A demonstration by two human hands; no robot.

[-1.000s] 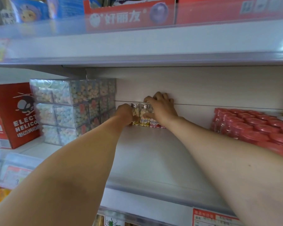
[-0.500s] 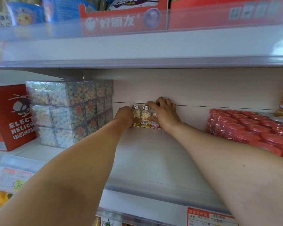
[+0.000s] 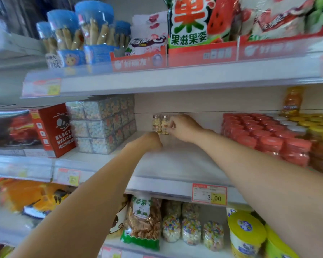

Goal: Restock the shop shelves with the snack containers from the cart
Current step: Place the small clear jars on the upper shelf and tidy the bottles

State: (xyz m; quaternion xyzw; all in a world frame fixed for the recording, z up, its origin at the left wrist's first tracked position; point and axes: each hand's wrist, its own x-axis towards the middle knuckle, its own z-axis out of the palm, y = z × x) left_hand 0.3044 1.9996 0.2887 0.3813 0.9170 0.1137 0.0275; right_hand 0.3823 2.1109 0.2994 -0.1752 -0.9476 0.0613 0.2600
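1. Placing step: two small candy jars (image 3: 160,124) stand at the far back of our middle shelf (image 3: 175,162).
2. Our right hand (image 3: 185,127) curls against the right jar; grip unclear. Our left hand (image 3: 149,141), blurred, just nearer: cannot tell.
3. Next, we judge: release gently, avoid toppling.

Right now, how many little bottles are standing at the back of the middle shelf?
2 bottles: the left bottle stands at the back wall, the right bottle is beside it, next to the right hand. That hand may hide more.
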